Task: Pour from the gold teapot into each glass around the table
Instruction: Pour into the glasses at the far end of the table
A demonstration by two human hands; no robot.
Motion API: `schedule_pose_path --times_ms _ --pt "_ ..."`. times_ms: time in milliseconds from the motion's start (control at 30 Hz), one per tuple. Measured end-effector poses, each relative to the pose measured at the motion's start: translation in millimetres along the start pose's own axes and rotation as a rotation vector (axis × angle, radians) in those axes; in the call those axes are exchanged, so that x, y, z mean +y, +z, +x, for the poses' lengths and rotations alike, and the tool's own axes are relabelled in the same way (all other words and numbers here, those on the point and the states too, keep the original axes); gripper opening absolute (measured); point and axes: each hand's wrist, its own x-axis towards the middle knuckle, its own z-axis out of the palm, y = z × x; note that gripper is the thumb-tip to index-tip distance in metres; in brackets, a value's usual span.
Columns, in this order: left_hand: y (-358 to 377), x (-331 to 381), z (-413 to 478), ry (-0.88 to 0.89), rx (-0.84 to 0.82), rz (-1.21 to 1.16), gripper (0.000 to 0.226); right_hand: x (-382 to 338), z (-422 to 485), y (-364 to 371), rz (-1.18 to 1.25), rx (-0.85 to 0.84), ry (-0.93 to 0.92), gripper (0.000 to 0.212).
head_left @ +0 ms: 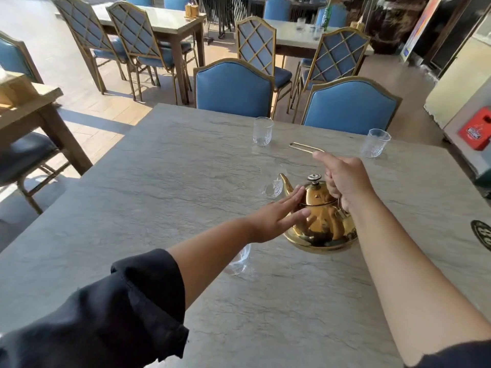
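Nearby, two glasses stand at the far edge of the table, one left, one right, before two blue chairs; a gold loop lies between them. Two more glasses are hard to make out: one blurred by the teapot's spout, one half hidden under the left forearm. Left hand, fingers flat and spread, touches the pot's side; right hand is fisted around its handle, mid-table.

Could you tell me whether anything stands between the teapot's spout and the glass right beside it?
Nothing visible does. The teapot sits on the table, its spout aimed at the nearest glass with bare tabletop between. The left hand rests on the pot's side, and the right hand holds the handle, both clear of that path.
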Motion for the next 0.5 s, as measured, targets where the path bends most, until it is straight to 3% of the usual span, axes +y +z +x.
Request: schedule_pose_path --times_ms 500 --pt "-4.5 -16.0 23.5 -0.012 0.054 -0.134 0.066 -7.4 38.8 16.9 -0.162 -0.048 -0.009 0.040"
